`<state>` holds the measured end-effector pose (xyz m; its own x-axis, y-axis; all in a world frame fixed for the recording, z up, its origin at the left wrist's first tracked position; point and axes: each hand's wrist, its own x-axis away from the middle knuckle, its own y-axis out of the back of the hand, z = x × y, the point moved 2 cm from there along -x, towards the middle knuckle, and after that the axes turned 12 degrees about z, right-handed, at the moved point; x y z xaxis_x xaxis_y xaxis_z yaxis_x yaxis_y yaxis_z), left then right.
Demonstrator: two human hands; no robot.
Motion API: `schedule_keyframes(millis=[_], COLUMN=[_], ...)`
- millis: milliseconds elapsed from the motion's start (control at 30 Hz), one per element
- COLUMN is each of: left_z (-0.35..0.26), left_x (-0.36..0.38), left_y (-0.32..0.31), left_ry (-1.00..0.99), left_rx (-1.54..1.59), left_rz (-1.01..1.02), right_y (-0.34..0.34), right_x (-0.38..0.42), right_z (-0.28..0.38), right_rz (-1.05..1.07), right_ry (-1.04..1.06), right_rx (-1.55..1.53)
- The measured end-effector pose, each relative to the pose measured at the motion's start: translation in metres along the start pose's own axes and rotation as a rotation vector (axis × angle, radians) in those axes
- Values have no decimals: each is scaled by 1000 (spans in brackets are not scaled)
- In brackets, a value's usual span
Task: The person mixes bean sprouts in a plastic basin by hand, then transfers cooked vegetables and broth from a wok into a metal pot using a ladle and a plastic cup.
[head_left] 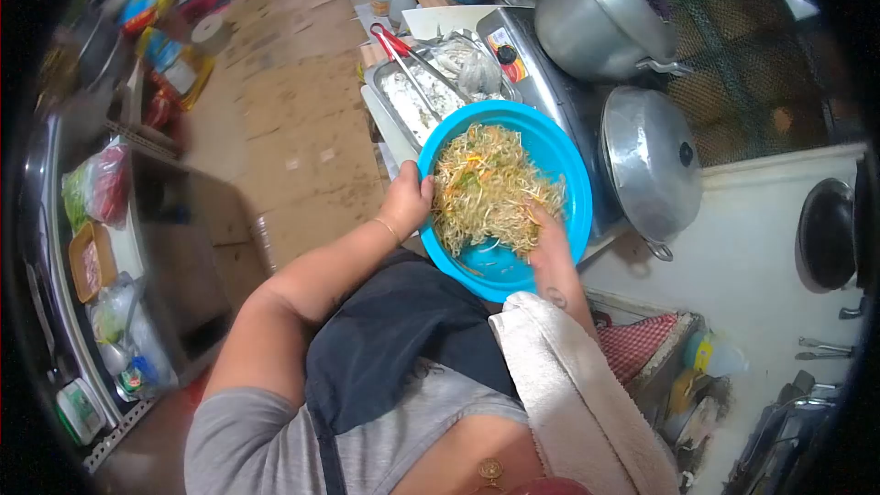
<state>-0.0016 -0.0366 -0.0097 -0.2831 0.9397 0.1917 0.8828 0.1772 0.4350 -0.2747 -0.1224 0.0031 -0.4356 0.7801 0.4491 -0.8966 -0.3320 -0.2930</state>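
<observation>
A bright blue plastic basin (577, 162) is held tilted in front of my body. Inside it lies a heap of bean sprouts (486, 185) mixed with orange and green shreds. My left hand (411, 199) grips the basin's left rim, fingers wrapped over the edge. On the basin's right side, my right hand (548, 236) reaches in over the rim with its fingers curled into the sprouts; the fingertips are partly hidden among them.
Beyond the basin is a metal tray (403, 94) with red-handled tongs (403, 55) across it. A gas stove (513, 46) stands beside it, with a large pot (600, 14) and a lidded pan (649, 160) to the right. A shelf (174, 220) with bagged food stands at left.
</observation>
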Motion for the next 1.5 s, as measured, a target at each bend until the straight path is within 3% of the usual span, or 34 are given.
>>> schedule_keyframes(millis=[67,233,333,433,533,733,867,967,1033,1100,1167,1233,1367,1433,1500], left_z=[0,-3,-4,-2,0,0,-3,-3,-10,-10,-10,-13,-13,-8,-7], left_x=[-1,4,5,3,2,2,7,7,9,10,11,13,17,17,18], left_y=[1,5,5,3,1,2,-3,-5,-4,-4,-4,-4,-7,-9,-10], left_ry=[-16,-43,-50,-43,-42,-50,0,-2,10,9,11,12,0,-3,8], left_rx=[-10,1,-15,-19,-54,-74,-59,-65,-50,-81,-109,-130,-147,-122,-109], left_rz=[-1,-10,-14,-28,-73,-53,-16,-36,-45,-44,-47,-61,-106,-118,-132], right_y=[-18,-73,-107,-163,-136,-59,-16,19,3,7,-12,-25,-131,-151,-133], right_x=[7,-19,-58,-36,-25,29,19,-27,-49,-108,-142,-195,-163,-86,-40], right_z=[48,107,82,55,-6,-13,16,49,88,97,103,79,16,-1,-33], right_rz=[-64,-142,-116,-115,-53,105,382,400,264,86,-168,-110,339,603,807], right_ry=[-5,242,72,-105,-15,-62,-351,-466,-219,-242,-126,66,13,102,332], right_rx=[331,1603,1630,1826,2051,2021,1953,1493,1560,1647,1508,1408,1466,1833,2229])
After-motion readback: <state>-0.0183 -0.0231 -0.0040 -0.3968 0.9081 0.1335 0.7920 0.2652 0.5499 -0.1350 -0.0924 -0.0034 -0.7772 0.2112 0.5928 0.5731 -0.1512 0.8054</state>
